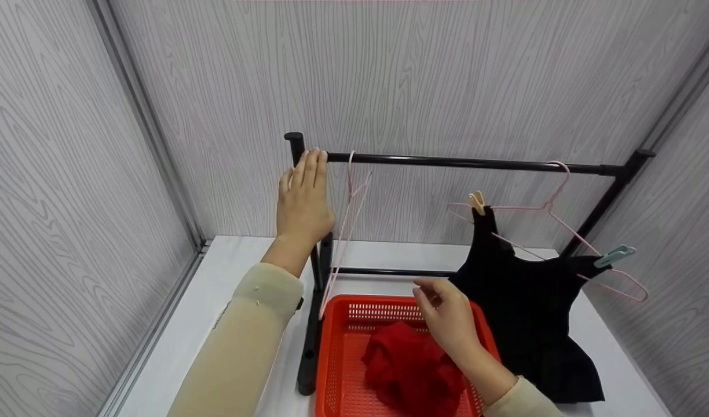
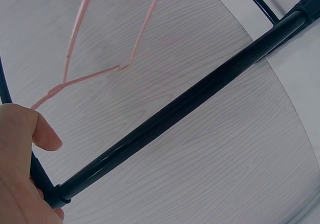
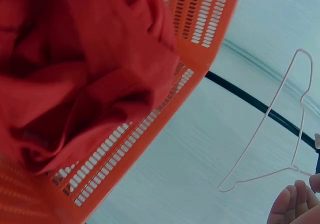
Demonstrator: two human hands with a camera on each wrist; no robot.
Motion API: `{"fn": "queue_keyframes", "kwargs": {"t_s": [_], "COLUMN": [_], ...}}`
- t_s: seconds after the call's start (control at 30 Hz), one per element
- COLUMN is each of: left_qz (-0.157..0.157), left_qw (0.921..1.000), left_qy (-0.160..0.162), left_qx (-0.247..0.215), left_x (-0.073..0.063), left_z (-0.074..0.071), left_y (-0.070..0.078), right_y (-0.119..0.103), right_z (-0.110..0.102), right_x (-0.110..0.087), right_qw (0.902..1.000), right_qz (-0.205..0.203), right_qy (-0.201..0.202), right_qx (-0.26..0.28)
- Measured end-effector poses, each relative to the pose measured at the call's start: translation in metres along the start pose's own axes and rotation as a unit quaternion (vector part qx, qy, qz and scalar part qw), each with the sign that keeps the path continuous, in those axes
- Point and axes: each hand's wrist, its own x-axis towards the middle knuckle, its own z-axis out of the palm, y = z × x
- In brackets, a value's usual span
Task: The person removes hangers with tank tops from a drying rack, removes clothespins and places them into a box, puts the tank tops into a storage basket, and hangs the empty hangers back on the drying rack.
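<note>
My left hand (image 1: 305,200) is raised to the left end of the black clothes rack's top bar (image 1: 435,161), its fingers straight and fingertips right at the bar. In the left wrist view its thumb (image 2: 47,134) stands apart from the bar. Beside this hand hangs a bare pink wire hanger (image 1: 350,197). My right hand (image 1: 447,315), fingers loosely bent and holding nothing, hovers over the orange-red plastic basket (image 1: 337,307). Crumpled red cloth (image 1: 409,370) lies in the basket. In the right wrist view the cloth (image 3: 100,59) fills the upper left.
On the right, a black garment (image 1: 528,313) hangs from another pink hanger (image 1: 554,202), held by a yellow clothespin (image 1: 477,202) and a teal clothespin (image 1: 615,255). The rack's foot (image 1: 308,365) stands left of the basket on the white table (image 1: 204,313). Wood-grain panels (image 1: 389,75) surround the table.
</note>
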Motion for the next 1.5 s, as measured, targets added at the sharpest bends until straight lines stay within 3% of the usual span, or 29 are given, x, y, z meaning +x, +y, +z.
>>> {"fn": "queue_keyframes", "kwargs": {"t_s": [0.17, 0.63, 0.83, 1.0, 1.3, 1.5], "left_qz": [-0.001, 0.006, 0.005, 0.001, 0.015, 0.025], "left_qw": [1.0, 1.0, 0.9999, 0.9998, 0.9982, 0.9957], "left_qy": [0.001, 0.004, -0.008, -0.012, 0.006, 0.038], "left_qx": [-0.009, -0.006, -0.011, -0.017, -0.058, -0.081], "left_x": [-0.001, -0.003, -0.005, -0.007, -0.012, -0.018], "left_z": [0.001, 0.0, -0.005, -0.01, -0.011, -0.006], "left_y": [0.0, -0.001, -0.003, -0.007, -0.004, -0.001], "right_y": [0.009, 0.029, 0.035, 0.037, 0.045, 0.049], "right_z": [-0.01, -0.038, -0.045, -0.047, -0.055, -0.061], "right_x": [0.0, -0.004, -0.004, -0.003, -0.006, -0.008], "right_qw": [0.9996, 0.9992, 0.9984, 0.9985, 0.998, 0.9976], "right_qz": [-0.021, -0.005, -0.008, 0.007, 0.016, 0.022], "right_qy": [0.011, 0.018, 0.036, 0.028, 0.027, 0.031], "right_qx": [-0.016, -0.035, -0.043, -0.046, -0.055, -0.058]}}
